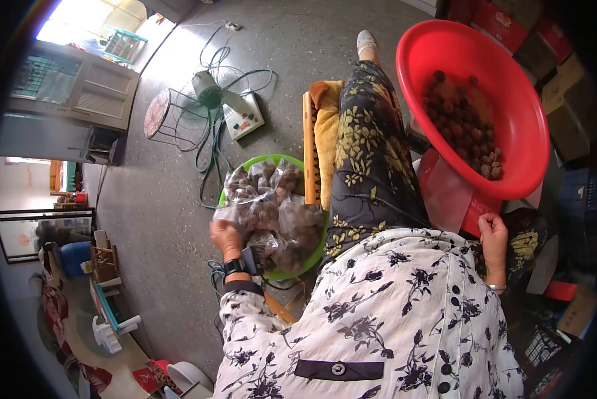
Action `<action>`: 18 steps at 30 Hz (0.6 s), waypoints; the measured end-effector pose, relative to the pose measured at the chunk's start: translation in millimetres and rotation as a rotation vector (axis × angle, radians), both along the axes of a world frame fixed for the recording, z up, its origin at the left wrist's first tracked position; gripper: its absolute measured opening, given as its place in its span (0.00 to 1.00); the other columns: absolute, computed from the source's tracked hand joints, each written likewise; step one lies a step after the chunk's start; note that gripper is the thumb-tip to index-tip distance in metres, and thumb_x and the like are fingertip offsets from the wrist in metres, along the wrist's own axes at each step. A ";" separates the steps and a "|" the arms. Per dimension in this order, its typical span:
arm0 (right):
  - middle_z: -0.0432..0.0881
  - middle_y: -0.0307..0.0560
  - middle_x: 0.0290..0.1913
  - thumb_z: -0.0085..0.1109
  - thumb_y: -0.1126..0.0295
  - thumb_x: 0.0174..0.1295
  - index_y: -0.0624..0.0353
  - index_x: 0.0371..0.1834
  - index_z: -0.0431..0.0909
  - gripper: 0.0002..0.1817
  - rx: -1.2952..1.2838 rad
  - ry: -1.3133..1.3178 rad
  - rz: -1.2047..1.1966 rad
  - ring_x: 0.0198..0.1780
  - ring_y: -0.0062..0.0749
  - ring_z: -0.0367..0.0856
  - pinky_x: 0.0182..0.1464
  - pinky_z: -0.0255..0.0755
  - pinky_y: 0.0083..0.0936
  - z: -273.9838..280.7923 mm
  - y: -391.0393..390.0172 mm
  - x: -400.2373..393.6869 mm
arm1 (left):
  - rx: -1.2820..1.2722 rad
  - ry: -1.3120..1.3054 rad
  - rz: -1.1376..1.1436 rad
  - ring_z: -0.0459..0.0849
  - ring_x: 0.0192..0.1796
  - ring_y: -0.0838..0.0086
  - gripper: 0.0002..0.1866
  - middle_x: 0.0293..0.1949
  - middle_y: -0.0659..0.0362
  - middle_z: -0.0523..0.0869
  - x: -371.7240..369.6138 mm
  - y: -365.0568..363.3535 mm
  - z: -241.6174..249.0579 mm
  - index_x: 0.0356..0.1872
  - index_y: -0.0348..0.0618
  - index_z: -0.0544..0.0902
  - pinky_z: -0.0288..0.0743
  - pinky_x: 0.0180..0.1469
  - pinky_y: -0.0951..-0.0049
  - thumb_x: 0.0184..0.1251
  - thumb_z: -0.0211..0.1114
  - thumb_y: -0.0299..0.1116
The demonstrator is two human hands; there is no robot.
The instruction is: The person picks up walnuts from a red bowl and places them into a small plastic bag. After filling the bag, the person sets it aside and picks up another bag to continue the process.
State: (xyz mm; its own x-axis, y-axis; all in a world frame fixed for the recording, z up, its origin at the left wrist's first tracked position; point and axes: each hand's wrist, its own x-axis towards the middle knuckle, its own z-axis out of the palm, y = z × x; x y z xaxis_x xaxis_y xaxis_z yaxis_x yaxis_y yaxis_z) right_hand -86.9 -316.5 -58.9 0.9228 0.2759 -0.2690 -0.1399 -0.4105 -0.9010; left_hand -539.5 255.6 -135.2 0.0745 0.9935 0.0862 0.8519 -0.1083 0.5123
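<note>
Bagged nuts [262,214] lie beside our left grip [226,234], its hold unclear. Our right grip [492,229], loosely clenched, is well apart.

Floor [175,246]: grey, speckled, hard. Green tub [265,158] near, left of centre, filled with clear bags [262,213] of brown, round nuts. Beyond it, farther off, a fan [207,90] with its square white base. Round-topped stool [158,114] left of the fan. Dark cable [212,149] looped about the fan, trailing toward the tub. Plug end [232,26] at far side.

the basin [521,106] is smooth, glossy plastic.
</note>
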 end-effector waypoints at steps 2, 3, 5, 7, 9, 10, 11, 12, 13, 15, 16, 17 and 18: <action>0.74 0.27 0.30 0.63 0.69 0.71 0.59 0.41 0.80 0.06 0.007 0.001 0.002 0.27 0.10 0.64 0.27 0.59 0.13 3.5 2.8 -0.5 | -0.123 0.130 -0.076 0.80 0.62 0.45 0.02 0.66 0.42 0.78 -11.5 -6.8 -38.0 0.35 0.43 0.84 0.74 0.63 0.56 0.62 0.66 0.27; 0.74 0.27 0.30 0.63 0.69 0.71 0.59 0.41 0.80 0.06 0.007 -0.003 0.003 0.27 0.10 0.64 0.27 0.59 0.13 3.8 3.1 0.2 | -0.056 0.062 -0.079 0.78 0.65 0.44 0.02 0.70 0.41 0.74 -11.0 -11.1 -42.4 0.35 0.44 0.83 0.72 0.65 0.57 0.61 0.67 0.27; 0.73 0.27 0.31 0.62 0.70 0.71 0.60 0.41 0.80 0.05 -0.034 0.012 0.015 0.28 0.10 0.64 0.29 0.59 0.14 2.1 0.2 0.1 | 0.009 -0.005 -0.073 0.77 0.67 0.44 0.03 0.74 0.39 0.70 -17.5 -18.2 -45.8 0.34 0.45 0.83 0.71 0.68 0.58 0.61 0.68 0.27; 0.73 0.27 0.31 0.63 0.70 0.71 0.60 0.41 0.80 0.05 -0.008 0.008 0.020 0.29 0.10 0.64 0.30 0.60 0.14 -4.1 -3.1 2.8 | 0.036 -0.024 -0.160 0.76 0.68 0.42 0.04 0.75 0.40 0.69 -20.6 -24.4 -34.9 0.33 0.44 0.81 0.67 0.70 0.57 0.59 0.68 0.26; 0.73 0.27 0.31 0.63 0.71 0.71 0.61 0.40 0.80 0.05 0.015 0.004 0.015 0.30 0.10 0.65 0.31 0.60 0.14 -4.8 -3.2 2.9 | 0.063 -0.089 -0.202 0.75 0.69 0.42 0.04 0.75 0.41 0.69 -22.1 -30.0 -24.4 0.32 0.44 0.80 0.66 0.71 0.58 0.59 0.68 0.25; 0.74 0.27 0.31 0.63 0.71 0.70 0.61 0.40 0.80 0.05 -0.002 0.002 0.024 0.31 0.11 0.65 0.31 0.61 0.14 -2.1 -1.4 2.4 | 0.087 -0.154 -0.241 0.74 0.70 0.42 0.05 0.75 0.41 0.69 -22.1 -32.4 -20.3 0.31 0.45 0.79 0.64 0.72 0.58 0.59 0.68 0.25; 0.74 0.27 0.32 0.63 0.72 0.70 0.61 0.39 0.80 0.04 -0.019 0.000 0.034 0.31 0.11 0.65 0.32 0.61 0.14 -0.4 0.0 2.2 | 0.085 -0.154 -0.242 0.74 0.70 0.42 0.05 0.75 0.41 0.69 -21.9 -35.3 -16.9 0.31 0.45 0.79 0.64 0.72 0.58 0.59 0.68 0.25; 0.74 0.27 0.32 0.63 0.72 0.70 0.61 0.39 0.80 0.04 -0.020 0.000 0.034 0.31 0.11 0.65 0.32 0.61 0.14 -0.6 0.0 2.5 | 0.076 -0.113 -0.219 0.73 0.71 0.42 0.05 0.76 0.42 0.69 -19.6 -40.8 -12.0 0.31 0.45 0.79 0.64 0.73 0.58 0.59 0.68 0.24; 0.74 0.27 0.32 0.63 0.72 0.70 0.61 0.39 0.80 0.04 -0.030 -0.006 0.035 0.32 0.11 0.66 0.33 0.62 0.14 -1.3 -0.2 2.7 | 0.066 -0.071 -0.196 0.72 0.72 0.43 0.06 0.76 0.43 0.69 -15.4 -45.7 -6.6 0.31 0.45 0.79 0.64 0.73 0.58 0.58 0.68 0.24; 0.74 0.27 0.32 0.63 0.72 0.70 0.61 0.38 0.80 0.04 -0.042 -0.011 0.037 0.32 0.11 0.66 0.34 0.63 0.14 -0.9 0.3 2.7 | 0.079 -0.036 -0.201 0.72 0.72 0.43 0.06 0.76 0.44 0.70 -11.2 -48.3 -3.9 0.32 0.46 0.79 0.64 0.73 0.58 0.59 0.69 0.24; 0.74 0.28 0.32 0.63 0.73 0.70 0.61 0.39 0.80 0.04 -0.049 -0.003 0.036 0.33 0.11 0.67 0.34 0.63 0.14 -0.3 0.9 2.8 | 0.094 -0.002 -0.208 0.73 0.72 0.44 0.06 0.76 0.45 0.70 -10.0 -49.2 -3.9 0.32 0.46 0.80 0.64 0.73 0.58 0.59 0.69 0.24; 0.75 0.28 0.32 0.63 0.73 0.70 0.62 0.39 0.80 0.04 -0.055 0.004 0.034 0.33 0.11 0.68 0.35 0.64 0.14 0.0 1.2 2.9 | 0.094 -0.002 -0.208 0.73 0.72 0.44 0.06 0.76 0.45 0.70 -8.4 -49.3 -3.8 0.32 0.46 0.80 0.64 0.73 0.58 0.59 0.69 0.24; 0.75 0.28 0.32 0.63 0.73 0.70 0.62 0.39 0.80 0.04 -0.055 0.003 0.032 0.33 0.11 0.68 0.35 0.64 0.14 -1.0 -1.3 3.5 | 0.074 0.013 -0.210 0.73 0.71 0.45 0.06 0.75 0.45 0.71 -5.5 -50.8 -5.1 0.35 0.46 0.81 0.64 0.72 0.58 0.61 0.69 0.25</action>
State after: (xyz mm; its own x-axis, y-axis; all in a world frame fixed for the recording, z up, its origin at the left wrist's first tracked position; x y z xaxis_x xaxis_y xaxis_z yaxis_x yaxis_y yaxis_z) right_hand -83.4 -317.8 -59.9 0.9131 0.2896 -0.2871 -0.1284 -0.4641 -0.8764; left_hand -545.0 204.8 -140.4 0.2806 0.9471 0.1558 0.8132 -0.3208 0.4857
